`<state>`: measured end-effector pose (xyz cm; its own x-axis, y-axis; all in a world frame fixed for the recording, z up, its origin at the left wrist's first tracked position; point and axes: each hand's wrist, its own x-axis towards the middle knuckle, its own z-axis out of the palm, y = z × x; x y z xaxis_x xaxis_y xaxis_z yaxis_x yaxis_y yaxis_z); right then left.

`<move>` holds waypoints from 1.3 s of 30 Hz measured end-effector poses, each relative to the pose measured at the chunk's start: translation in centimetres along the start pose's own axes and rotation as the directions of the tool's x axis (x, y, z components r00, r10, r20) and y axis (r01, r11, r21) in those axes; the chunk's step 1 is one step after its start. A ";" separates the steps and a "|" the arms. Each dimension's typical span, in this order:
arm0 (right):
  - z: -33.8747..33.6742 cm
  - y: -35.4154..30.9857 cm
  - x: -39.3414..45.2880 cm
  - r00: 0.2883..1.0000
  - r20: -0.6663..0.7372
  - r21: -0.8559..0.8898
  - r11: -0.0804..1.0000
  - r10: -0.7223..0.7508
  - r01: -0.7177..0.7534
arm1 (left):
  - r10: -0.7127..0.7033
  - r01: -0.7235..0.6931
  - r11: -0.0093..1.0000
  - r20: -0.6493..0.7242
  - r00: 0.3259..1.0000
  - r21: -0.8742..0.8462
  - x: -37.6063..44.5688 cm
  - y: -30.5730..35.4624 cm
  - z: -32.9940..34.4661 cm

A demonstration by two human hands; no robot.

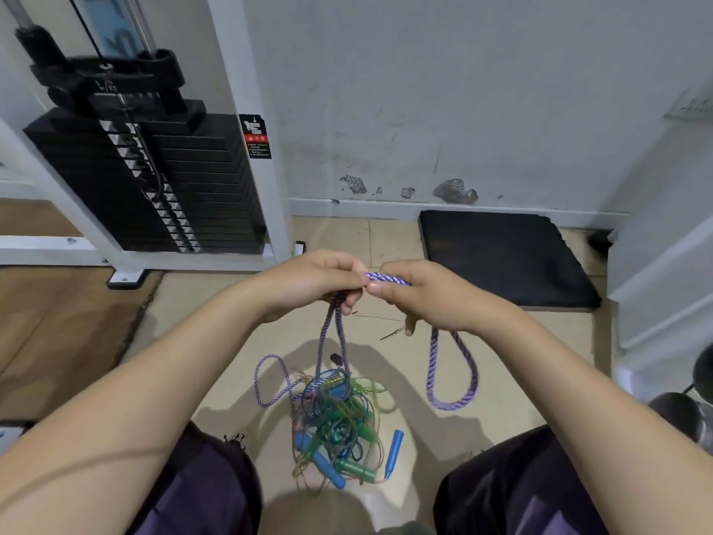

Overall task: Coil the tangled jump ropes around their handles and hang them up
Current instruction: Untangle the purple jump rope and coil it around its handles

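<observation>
Both hands hold a purple-and-white braided jump rope (387,278) in front of me. My left hand (316,278) grips it along with a dark handle end under the fingers. My right hand (420,295) pinches the stretch between the hands. One loop of this rope (451,370) hangs below my right hand. Two strands (332,341) drop from my left hand into a tangled pile (335,422) of thin green and blue ropes with green and blue handles on the floor between my knees. A loose blue handle (394,453) lies at the pile's right.
A black weight stack (154,179) in a white frame stands at the left against the wall. A black mat (501,256) lies on the tile floor at the right. Dark round weights (690,411) sit at the far right edge.
</observation>
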<state>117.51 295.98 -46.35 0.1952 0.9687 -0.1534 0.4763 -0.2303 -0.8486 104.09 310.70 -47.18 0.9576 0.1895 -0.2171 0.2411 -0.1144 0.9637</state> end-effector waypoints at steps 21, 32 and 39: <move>-1.5 0.3 -1.5 0.996 -0.066 0.019 0.998 0.057 -0.056 | 0.114 -0.087 0.954 -0.080 0.990 0.288 0.3 -0.2 2.9; -2.4 1.4 -0.7 0.937 -0.349 0.098 0.993 -0.024 0.062 | -0.032 0.034 0.967 -0.013 0.999 0.252 0.4 -1.5 0.7; -2.9 2.2 -0.3 0.808 -0.587 0.104 0.986 -0.042 0.127 | -0.007 0.037 0.967 -0.121 0.993 0.251 0.6 -1.5 0.4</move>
<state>120.98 294.90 -46.73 0.6411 0.7384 0.2093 0.4052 -0.0940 -0.9094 104.40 310.59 -48.79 0.9299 0.3065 -0.2032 0.3082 -0.3483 0.8852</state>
